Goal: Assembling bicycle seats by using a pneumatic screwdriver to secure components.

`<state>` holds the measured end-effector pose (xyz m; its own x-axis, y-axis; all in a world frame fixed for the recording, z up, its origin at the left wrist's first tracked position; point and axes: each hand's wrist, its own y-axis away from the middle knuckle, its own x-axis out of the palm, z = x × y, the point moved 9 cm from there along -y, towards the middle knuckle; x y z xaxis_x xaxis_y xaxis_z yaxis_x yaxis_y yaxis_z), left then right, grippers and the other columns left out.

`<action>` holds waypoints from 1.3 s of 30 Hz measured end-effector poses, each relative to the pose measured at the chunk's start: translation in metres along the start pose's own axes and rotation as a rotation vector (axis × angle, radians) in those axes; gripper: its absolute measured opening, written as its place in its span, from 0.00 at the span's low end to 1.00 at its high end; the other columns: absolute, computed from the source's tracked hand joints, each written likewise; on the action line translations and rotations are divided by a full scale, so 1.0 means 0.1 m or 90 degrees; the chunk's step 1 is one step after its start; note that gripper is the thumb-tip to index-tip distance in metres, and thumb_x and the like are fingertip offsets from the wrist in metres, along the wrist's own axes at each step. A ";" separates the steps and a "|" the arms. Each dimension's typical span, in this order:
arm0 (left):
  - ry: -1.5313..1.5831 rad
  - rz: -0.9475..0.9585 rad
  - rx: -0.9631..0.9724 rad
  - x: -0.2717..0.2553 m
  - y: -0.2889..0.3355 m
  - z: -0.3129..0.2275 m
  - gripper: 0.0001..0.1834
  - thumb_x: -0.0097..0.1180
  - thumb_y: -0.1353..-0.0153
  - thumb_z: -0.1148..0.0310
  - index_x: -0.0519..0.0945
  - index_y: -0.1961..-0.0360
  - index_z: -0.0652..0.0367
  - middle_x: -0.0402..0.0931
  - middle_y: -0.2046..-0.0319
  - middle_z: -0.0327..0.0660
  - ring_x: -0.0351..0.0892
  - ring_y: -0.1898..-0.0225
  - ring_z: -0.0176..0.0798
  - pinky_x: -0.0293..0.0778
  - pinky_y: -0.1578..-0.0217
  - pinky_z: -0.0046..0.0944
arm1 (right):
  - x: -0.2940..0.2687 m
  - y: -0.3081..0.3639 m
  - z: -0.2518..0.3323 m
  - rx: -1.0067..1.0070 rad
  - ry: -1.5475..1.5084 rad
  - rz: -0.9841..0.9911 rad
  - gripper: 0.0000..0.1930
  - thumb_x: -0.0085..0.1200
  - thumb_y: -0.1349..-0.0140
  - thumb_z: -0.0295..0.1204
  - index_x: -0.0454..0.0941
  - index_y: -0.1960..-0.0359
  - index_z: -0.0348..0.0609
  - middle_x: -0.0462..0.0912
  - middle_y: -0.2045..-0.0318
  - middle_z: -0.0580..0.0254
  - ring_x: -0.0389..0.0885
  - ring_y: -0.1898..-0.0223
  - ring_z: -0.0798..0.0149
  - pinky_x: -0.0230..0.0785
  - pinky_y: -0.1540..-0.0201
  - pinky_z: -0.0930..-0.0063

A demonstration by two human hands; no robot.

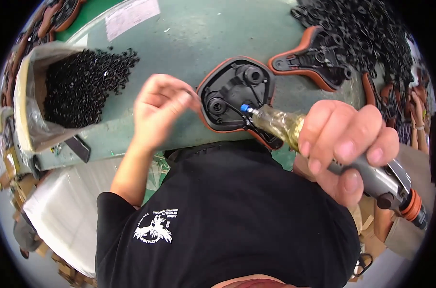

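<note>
A: A green table (179,43) fills the upper view; clock positions are read from the view's centre. What lies leftmost?

B: At ten o'clock, a box (23,98), with small black bits (83,86) spilling from its right side. Closer in on that bearing is the left hand (158,108), fingers curled, thumb near the forefinger; blur prevents telling whether it pinches anything.

A: And the seat (237,98)?

B: Just past twelve, on the table, underside up, showing a reddish-brown rim and two round fittings. Between two and three, the driver (278,125) points its blue tip toward ten; whether tip and seat touch cannot be told.

A: The remaining items?

B: Between one and two, a second seat (304,62), also underside up. At three, the right hand (350,144), fingers wrapped around the driver. Beyond the second seat, heaped black rings (357,33).
</note>
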<state>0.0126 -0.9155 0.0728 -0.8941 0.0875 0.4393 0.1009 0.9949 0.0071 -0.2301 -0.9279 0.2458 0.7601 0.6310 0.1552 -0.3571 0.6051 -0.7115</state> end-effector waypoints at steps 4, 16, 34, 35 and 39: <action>0.283 0.207 -0.070 0.86 0.03 0.28 0.13 0.60 0.29 0.80 0.82 0.45 0.70 0.83 0.55 0.50 0.87 0.58 0.42 0.84 0.55 0.42 | -0.07 0.06 0.21 -0.078 -0.104 -0.003 0.19 0.60 0.36 0.23 0.71 0.44 0.44 0.80 0.54 0.57 0.84 0.70 0.66 0.81 0.66 0.71; -0.006 0.331 -0.091 1.19 -0.23 0.26 0.16 0.68 0.32 0.72 0.85 0.47 0.70 0.84 0.55 0.48 0.87 0.56 0.42 0.82 0.53 0.40 | -0.29 0.38 0.32 -0.054 -0.044 -0.092 0.18 0.57 0.31 0.25 0.66 0.43 0.45 0.77 0.54 0.51 0.81 0.72 0.66 0.78 0.67 0.68; -0.443 0.358 0.146 0.87 -1.09 0.55 0.20 0.77 0.57 0.76 0.85 0.61 0.64 0.85 0.47 0.48 0.82 0.37 0.52 0.76 0.36 0.48 | -0.44 0.23 -0.41 0.047 0.162 -0.092 0.19 0.48 0.34 0.16 0.67 0.42 0.42 0.79 0.52 0.41 0.81 0.65 0.62 0.79 0.55 0.58; -0.429 0.359 0.143 0.87 -1.07 0.54 0.20 0.77 0.57 0.76 0.85 0.61 0.64 0.85 0.46 0.48 0.81 0.37 0.52 0.76 0.36 0.49 | -0.42 0.21 -0.46 0.053 0.170 -0.084 0.19 0.48 0.35 0.15 0.67 0.43 0.41 0.79 0.52 0.41 0.81 0.65 0.62 0.79 0.56 0.59; -0.401 0.359 0.143 0.86 -1.08 0.54 0.20 0.77 0.58 0.76 0.83 0.62 0.63 0.85 0.46 0.48 0.81 0.36 0.54 0.77 0.36 0.50 | -0.32 0.14 -0.59 0.074 0.189 -0.010 0.21 0.48 0.36 0.12 0.67 0.42 0.41 0.79 0.52 0.42 0.80 0.66 0.63 0.79 0.58 0.61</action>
<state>-0.0986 -1.0129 0.0618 -0.8181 0.5154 -0.2552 0.5720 0.7753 -0.2678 -0.2280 -0.9681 0.1905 0.8851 0.4624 -0.0536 -0.3909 0.6759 -0.6248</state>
